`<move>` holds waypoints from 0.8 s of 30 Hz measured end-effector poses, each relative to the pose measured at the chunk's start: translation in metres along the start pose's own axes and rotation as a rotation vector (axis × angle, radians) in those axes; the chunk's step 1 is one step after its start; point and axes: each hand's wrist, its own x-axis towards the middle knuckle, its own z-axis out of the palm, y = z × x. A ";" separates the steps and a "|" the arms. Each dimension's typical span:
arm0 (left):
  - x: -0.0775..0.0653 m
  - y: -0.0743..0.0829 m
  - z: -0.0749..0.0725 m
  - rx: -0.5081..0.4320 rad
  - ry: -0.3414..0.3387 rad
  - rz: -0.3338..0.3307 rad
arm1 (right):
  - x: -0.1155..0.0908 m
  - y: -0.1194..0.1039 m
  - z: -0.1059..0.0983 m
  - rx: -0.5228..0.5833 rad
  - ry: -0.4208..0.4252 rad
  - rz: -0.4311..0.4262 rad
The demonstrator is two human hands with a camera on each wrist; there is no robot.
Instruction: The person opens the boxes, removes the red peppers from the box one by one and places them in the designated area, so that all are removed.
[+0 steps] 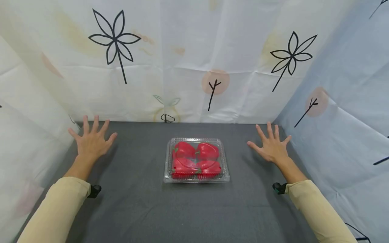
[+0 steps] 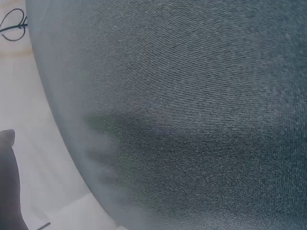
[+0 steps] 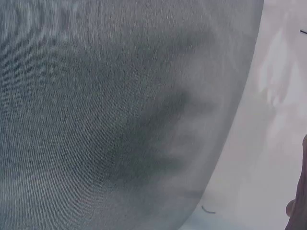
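A clear plastic clamshell box sits on the grey table, its lid down over several red bell peppers with green stems. My left hand is over the table's far left part, fingers spread and nothing in it. On the far right my right hand is likewise spread, holding nothing. Both hands are well apart from the box. In the left wrist view only part of the left hand shows at the edge; in the right wrist view a sliver of the right hand appears.
The grey table ends against a white back curtain printed with plants. Side curtains stand close beside each arm, the right curtain bluish. Dark devices are strapped at both wrists, below the rolled sleeves.
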 end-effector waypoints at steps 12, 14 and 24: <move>-0.009 0.019 -0.004 0.001 0.012 0.065 | -0.009 -0.035 -0.005 -0.034 0.046 -0.126; -0.010 0.023 -0.004 -0.006 0.023 0.080 | -0.011 -0.043 -0.006 -0.033 0.065 -0.164; -0.027 0.053 -0.004 -0.049 0.061 0.165 | -0.027 -0.070 -0.008 -0.037 0.125 -0.329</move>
